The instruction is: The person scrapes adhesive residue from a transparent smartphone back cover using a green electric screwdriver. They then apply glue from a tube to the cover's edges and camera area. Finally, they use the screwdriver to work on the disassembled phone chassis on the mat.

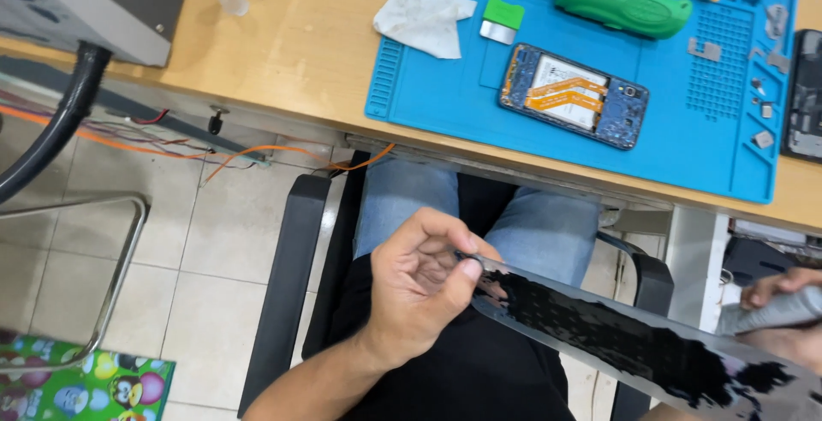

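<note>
My left hand (419, 284) pinches the near end of a long flat panel (616, 335) smeared with patchy black residue, held over my lap. At the right edge my right hand (783, 297) grips a grey tube-shaped tool (766, 311) resting against the panel's far end. On the wooden desk above lies a blue work mat (445, 87). An opened phone (574, 94) lies on the mat with its orange flex cables exposed.
On the mat are a white cloth (424, 14), a green-handled scraper (501, 20), a green electric screwdriver (621, 1) and small metal parts (762, 87). A dark device (805, 95) lies at the right edge. A black hose (60, 121), wires and a chair armrest (287, 284) are to the left.
</note>
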